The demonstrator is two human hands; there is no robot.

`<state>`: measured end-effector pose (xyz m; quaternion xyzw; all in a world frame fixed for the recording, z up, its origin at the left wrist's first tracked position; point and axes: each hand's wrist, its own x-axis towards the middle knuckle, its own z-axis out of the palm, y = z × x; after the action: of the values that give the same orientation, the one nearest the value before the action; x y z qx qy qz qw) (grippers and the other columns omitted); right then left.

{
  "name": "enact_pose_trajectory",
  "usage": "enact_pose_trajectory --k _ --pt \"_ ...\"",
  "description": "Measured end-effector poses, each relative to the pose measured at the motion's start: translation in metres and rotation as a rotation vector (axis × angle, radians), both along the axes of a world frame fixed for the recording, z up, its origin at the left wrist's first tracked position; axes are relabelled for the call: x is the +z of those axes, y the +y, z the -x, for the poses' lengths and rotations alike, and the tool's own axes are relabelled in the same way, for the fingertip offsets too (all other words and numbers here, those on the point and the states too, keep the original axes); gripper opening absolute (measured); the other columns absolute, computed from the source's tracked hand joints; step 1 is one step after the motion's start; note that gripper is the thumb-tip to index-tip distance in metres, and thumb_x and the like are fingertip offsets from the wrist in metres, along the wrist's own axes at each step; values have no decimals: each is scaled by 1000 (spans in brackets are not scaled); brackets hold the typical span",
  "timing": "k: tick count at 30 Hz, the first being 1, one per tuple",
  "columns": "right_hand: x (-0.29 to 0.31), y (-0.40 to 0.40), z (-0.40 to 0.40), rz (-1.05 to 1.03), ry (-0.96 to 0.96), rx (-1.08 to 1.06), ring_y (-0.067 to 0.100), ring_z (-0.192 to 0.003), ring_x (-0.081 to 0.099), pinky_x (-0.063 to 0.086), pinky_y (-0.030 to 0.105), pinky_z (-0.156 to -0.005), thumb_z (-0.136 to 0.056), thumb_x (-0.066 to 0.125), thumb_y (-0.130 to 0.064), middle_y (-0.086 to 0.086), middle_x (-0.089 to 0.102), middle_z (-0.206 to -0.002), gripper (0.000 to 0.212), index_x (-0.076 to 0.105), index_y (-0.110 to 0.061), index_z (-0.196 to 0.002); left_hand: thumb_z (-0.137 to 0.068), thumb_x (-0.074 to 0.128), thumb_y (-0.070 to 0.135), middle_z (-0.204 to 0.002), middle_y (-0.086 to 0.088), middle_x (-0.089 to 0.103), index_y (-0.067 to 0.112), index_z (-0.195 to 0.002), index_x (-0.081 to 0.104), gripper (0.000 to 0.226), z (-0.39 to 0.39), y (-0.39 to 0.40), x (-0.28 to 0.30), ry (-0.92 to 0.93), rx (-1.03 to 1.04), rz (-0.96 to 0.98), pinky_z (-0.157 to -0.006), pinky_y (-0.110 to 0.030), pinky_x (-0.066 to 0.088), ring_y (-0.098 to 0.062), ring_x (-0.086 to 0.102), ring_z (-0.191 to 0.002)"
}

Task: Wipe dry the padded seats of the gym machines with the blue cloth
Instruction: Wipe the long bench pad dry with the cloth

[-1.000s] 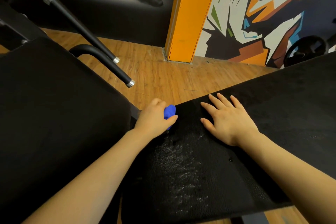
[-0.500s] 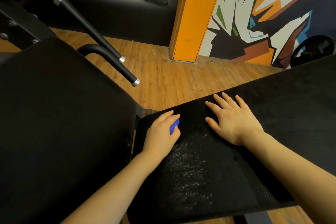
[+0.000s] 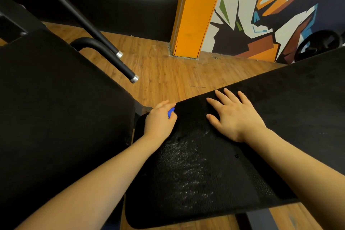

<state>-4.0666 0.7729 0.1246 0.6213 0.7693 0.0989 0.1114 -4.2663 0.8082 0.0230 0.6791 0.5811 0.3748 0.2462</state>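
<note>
A black padded bench seat (image 3: 196,183) runs from the bottom centre up to the right edge, with a shiny wet patch in its middle. My left hand (image 3: 159,121) grips a small blue cloth (image 3: 170,112) at the seat's far left corner; only a bit of blue shows between thumb and fingers. My right hand (image 3: 233,115) lies flat on the seat, fingers spread, a little to the right of the left hand. A second black padded seat (image 3: 56,108) fills the left side.
Two black handle bars with silver caps (image 3: 134,78) slope down over the wooden floor (image 3: 168,73) behind the left seat. An orange pillar (image 3: 194,15) and a painted wall stand behind. A black weight plate (image 3: 321,43) leans at the far right.
My left hand with the cloth slid toward me along the seat, then back out to its far left corner. My right hand has stayed flat in place.
</note>
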Motion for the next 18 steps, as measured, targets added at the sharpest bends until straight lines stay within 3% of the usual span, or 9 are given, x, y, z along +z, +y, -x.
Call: enact_pose_trajectory --k 7,11,18 --pt "0 0 2 2 -6 -2 22 -151 -3 -2 46 -121 -99 20 -57 3 5 -164 63 13 -31 -156 -99 51 18 -152 8 38 23 -140 51 41 12 -42 -2 35 -140 18 -110 -24 28 -9 36 -138" --pt "0 0 1 8 -9 -8 22 -151 -4 -3 46 -121 -99 20 -57 3 4 -164 63 12 -31 -156 -99 52 16 -152 7 38 23 -141 50 42 21 -43 -4 12 -214 29 -107 -16 23 -8 35 -138" --pt "-1 1 0 7 -3 -6 22 -151 -3 -3 46 -121 -99 20 -58 2 4 -164 63 13 -32 -155 -99 48 11 -149 -6 44 12 -139 52 40 14 2 0 -81 -13 -36 -108 -19 22 -18 39 -137"
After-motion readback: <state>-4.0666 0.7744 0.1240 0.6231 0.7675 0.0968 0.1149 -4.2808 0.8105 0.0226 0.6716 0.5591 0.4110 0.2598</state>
